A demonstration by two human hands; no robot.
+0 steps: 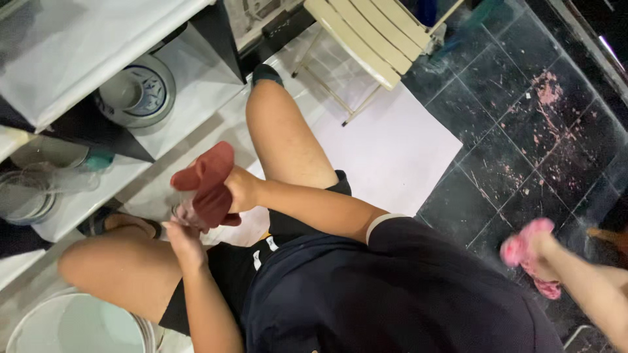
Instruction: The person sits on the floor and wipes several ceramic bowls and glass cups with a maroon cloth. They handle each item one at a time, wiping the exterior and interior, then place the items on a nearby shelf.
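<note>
Dark tiled floor at three o'clock, white shelves with bowls (134,91) at ten. At centre, right hand (241,189) closed around a red cloth (208,183), rubbing a small object, hard to identify, gripped in the left hand (183,238). Wiping under way, seemingly unfinished.

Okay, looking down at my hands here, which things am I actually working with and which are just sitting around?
In hand: right hand holding red cloth; left hand on a small, blurred item.

Lying about: patterned bowl, white bucket, folding chair, another person's pink slipper.

Hands (209,216) work between raised knees; shelf (196,85) with bowl (137,91) blocks ahead-left, bucket (72,323) below-left. White mat (392,150) toward folding chair (373,33) lies open.
</note>
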